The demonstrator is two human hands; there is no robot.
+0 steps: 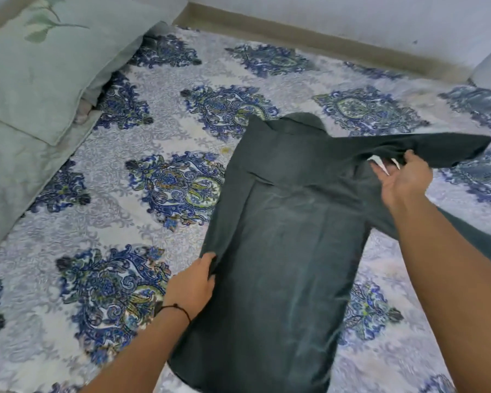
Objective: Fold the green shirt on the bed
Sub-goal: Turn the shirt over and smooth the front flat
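Shirt [281,236] of dark green cloth lies face down on the bed [153,114], its collar toward the far wall [352,21] and its hem nearest the camera. The fabric is faded along the middle of the back, with pale crease lines running lengthwise. The left side has been folded in over the back, leaving a long straight edge down that side. On the right, a sleeve [425,150] stretches out sideways, lifted a little off the bedspread, its cuff pointing toward the right edge of the view.

The left hand [193,285], with a dark cord bracelet [176,309] at the wrist, is closed on the folded left edge about halfway down the garment. The right hand [403,182] is pinching the shirt near the armpit of the outstretched sleeve, where a small white tag [380,163] shows between the fingers.

The bedspread is patterned with blue and olive medallions on a pale ground. Two pale green pillows [40,75] lie along the left side, well apart from the shirt. Open bedspread surrounds the garment to the left and beyond the collar; the far wall borders the bed at the top.
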